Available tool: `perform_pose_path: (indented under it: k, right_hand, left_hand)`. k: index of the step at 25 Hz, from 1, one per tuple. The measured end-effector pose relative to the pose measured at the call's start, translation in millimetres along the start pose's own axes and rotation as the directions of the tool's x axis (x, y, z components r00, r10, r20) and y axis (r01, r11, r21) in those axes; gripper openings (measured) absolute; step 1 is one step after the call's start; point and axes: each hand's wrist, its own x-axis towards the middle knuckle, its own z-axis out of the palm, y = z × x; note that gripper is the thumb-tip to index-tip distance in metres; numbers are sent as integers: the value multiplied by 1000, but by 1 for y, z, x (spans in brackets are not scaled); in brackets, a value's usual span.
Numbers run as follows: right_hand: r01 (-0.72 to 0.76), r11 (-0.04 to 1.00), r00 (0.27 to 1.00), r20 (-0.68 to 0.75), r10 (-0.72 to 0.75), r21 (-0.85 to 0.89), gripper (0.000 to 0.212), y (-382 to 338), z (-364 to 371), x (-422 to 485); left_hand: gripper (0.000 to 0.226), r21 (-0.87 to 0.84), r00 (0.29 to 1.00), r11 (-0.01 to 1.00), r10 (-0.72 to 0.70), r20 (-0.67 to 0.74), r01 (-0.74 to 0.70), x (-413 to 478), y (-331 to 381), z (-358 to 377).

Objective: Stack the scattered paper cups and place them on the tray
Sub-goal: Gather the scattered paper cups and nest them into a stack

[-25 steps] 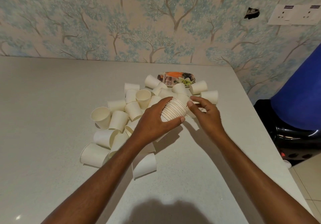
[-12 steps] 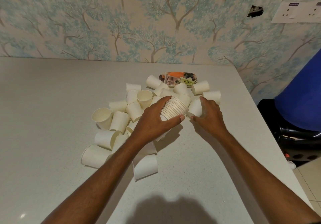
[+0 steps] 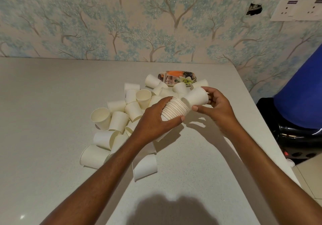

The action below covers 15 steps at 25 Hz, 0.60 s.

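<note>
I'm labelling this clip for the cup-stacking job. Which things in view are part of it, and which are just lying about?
Part of the job:
left hand holding the nested stack
right hand holding a single cup
loose cups on the table
tray

Just there:
blue object
wall sockets

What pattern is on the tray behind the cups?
The tray has a printed floral design, a white flower, orange and dark patches; seen in the head view.

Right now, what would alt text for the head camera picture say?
A person's left hand holds a nested stack of paper cups while the right hand brings a single cup to its end. More loose cups lie scattered on a pale table, before a patterned tray.
</note>
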Motion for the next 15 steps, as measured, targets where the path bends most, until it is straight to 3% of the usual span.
perform_pose_path:
  k: [4,7,15]
  right_hand:
    - [37,999,996,77,-40,38,38,-12,6,-2]
    - [44,998,995,83,-49,51,24,-19,7,-5]
    - [6,998,985,172,-15,56,20,-27,16,-13]
  left_hand:
    - [84,-1,1000,1000,22,7,-22,0,3,3]
    - [79,-8,999,999,36,-9,-37,0,4,2]
    - [80,-7,997,997,75,-11,-75,-1,8,5]
